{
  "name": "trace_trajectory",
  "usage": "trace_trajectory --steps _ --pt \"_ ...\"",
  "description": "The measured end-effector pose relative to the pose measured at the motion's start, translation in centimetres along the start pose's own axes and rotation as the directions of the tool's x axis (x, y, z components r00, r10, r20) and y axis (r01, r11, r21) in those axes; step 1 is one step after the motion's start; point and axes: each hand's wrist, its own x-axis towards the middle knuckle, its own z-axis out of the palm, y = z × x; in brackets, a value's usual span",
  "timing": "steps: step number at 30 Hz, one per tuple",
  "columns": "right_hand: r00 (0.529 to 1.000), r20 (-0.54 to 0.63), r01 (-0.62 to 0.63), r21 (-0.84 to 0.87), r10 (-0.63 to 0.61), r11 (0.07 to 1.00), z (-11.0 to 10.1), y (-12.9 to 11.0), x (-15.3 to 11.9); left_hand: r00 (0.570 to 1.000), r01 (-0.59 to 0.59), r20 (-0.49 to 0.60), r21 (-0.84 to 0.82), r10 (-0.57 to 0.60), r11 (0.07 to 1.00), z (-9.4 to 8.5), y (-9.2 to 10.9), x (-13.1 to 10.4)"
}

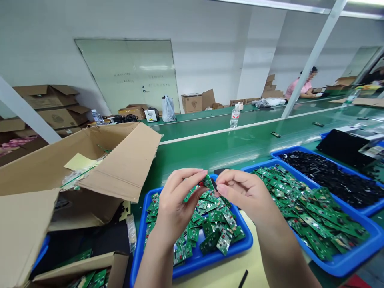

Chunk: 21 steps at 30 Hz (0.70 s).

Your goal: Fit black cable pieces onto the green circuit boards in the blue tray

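A small green circuit board [208,182] is held upright above the near blue tray [210,271], pinched between the thumb and fingers of the left hand [180,196]. By the board's right edge, a small black piece [214,185] is pinched between the thumb and forefinger of the right hand [244,192]; whether piece and board touch cannot be told. The board seems to be gripped by its edges so that one side is left free for the other hand, and both are probably kept over the tray so that anything dropped would be caught.

In the tray, loose boards [216,236] are heaped at mixed angles. Under its near side, yellow paper [255,260] is spread, with a black strip [243,279] lying on it. To the right, a second blue tray [342,269] is filled with more boards, and beyond it black parts [327,176] are piled in a third, all seemingly set within reach. To the left, an open cardboard box [126,168] is placed. Farther off, a water bottle [235,118] is stood on the green table [192,156], and a person in pink [295,89] is seated.
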Motion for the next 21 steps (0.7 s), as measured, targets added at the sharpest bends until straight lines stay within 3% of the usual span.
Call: trace_trajectory --steps 5,10,16,21 --pt "0.996 0.069 -0.053 0.036 0.050 0.998 -0.34 0.00 0.25 0.999 0.035 0.031 -0.076 -0.033 0.997 0.01 0.08 0.21" --pt "0.995 0.097 -0.026 -0.037 0.030 0.999 -0.30 0.03 0.23 0.994 0.086 0.080 -0.142 -0.075 0.986 -0.33 -0.07 0.17" --pt "0.987 0.024 0.159 -0.297 -0.159 0.942 0.01 -0.07 0.37 0.976 0.195 0.128 -0.168 -0.174 0.966 -0.20 -0.23 0.14" --pt "0.958 -0.024 0.247 -0.445 -0.287 0.861 0.32 0.08 0.99 0.936 0.345 0.144 -0.219 -0.320 0.912 0.41 -0.64 0.02"
